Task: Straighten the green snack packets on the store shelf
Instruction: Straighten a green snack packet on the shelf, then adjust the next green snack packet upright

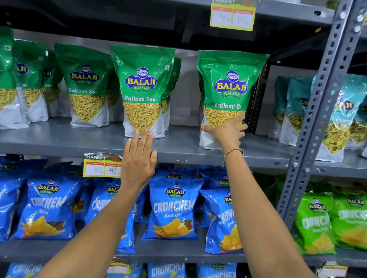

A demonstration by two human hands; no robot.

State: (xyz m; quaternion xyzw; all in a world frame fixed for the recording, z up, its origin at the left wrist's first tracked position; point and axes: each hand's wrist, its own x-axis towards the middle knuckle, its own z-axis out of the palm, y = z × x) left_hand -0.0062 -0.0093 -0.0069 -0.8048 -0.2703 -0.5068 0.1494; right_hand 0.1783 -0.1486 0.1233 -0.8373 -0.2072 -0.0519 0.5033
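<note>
Packet (227, 94) within right hand (226, 130) grip

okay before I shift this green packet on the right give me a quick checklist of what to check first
1. Right hand on the rightmost Ratlami Sev packet: ok, fingers spread across its lower front.
2. That packet upright: not ok, it leans a little to one side.
3. Left hand free: ok, open and flat just below the middle packet, holding nothing.
4. Middle packet standing: ok, upright at the shelf front edge.
5. Room between the two packets: ok, a bare gap of shelf separates them.
6. Packets stacked behind the right one: cannot tell, hidden by it.
</note>
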